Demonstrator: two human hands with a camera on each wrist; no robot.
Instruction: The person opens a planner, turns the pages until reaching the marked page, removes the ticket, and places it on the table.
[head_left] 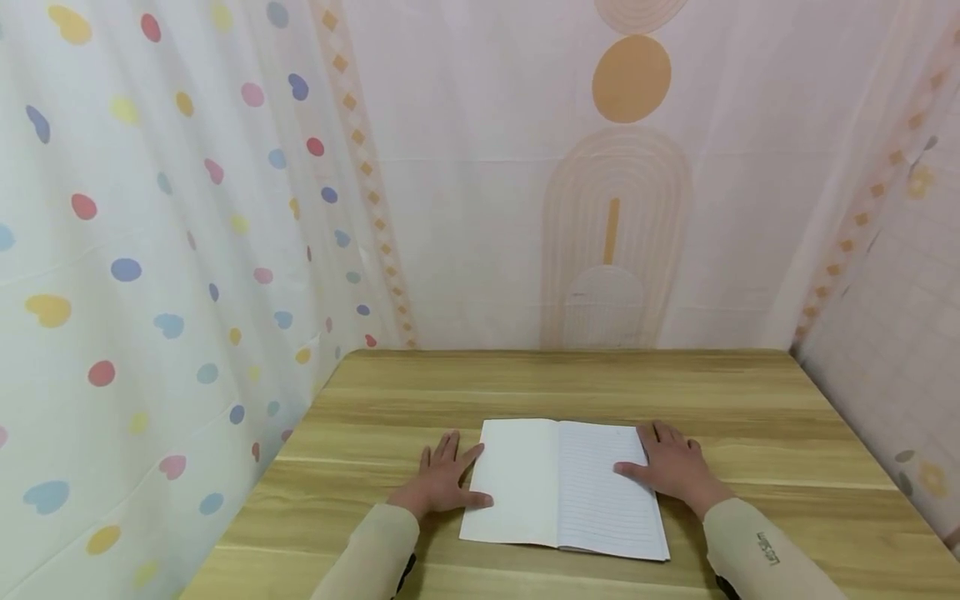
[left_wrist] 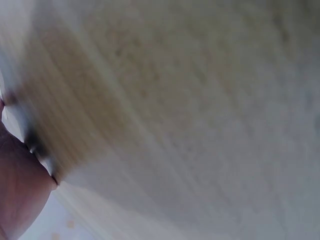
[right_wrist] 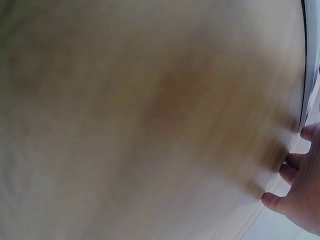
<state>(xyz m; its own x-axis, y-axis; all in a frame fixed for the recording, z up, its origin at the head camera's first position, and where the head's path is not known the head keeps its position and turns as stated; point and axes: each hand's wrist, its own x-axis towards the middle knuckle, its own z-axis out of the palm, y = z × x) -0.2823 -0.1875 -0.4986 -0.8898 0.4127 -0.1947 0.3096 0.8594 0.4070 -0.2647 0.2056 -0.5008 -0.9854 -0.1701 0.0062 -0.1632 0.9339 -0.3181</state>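
An open notebook (head_left: 558, 487) lies flat on the wooden table, its left page (head_left: 517, 479) blank and its right page (head_left: 600, 512) ruled with lines. At its left edge rests my left hand (head_left: 441, 483), fingers spread, thumb and index fingertip on the blank page's margin. My right hand (head_left: 672, 468) lies over the right edge, with its thumb on the ruled page and other fingers near the upper right corner. The left wrist view catches only part of the left hand (left_wrist: 22, 185) against the tabletop. In the right wrist view, fingertips (right_wrist: 271, 201) touch the wood beside the notebook's edge (right_wrist: 311, 50).
The wooden table (head_left: 570, 375) extends past the notebook on every side. Behind it hangs a pale curtain (head_left: 480, 250) with arch patterns. A dotted curtain (head_left: 187, 275) borders the left side, and a light checked cloth (head_left: 900, 333) the right.
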